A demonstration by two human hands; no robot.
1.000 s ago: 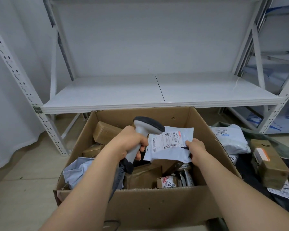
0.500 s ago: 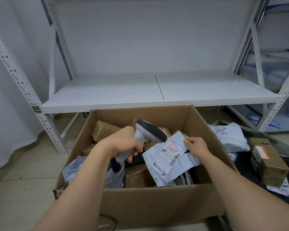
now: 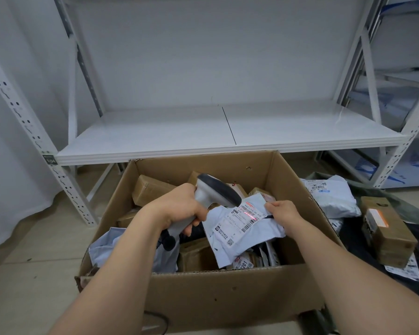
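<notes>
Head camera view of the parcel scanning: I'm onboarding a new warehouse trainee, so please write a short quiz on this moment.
1. True or false: the left hand grips the barcode scanner by its handle.
2. Where does the scanner's red line fall? A) on the label of the grey mailer; B) on the white shelf; C) on the floor.
3. Which hand pinches the grey mailer over the open cardboard box?
Key: 1 true; 2 A; 3 the right hand.
</notes>
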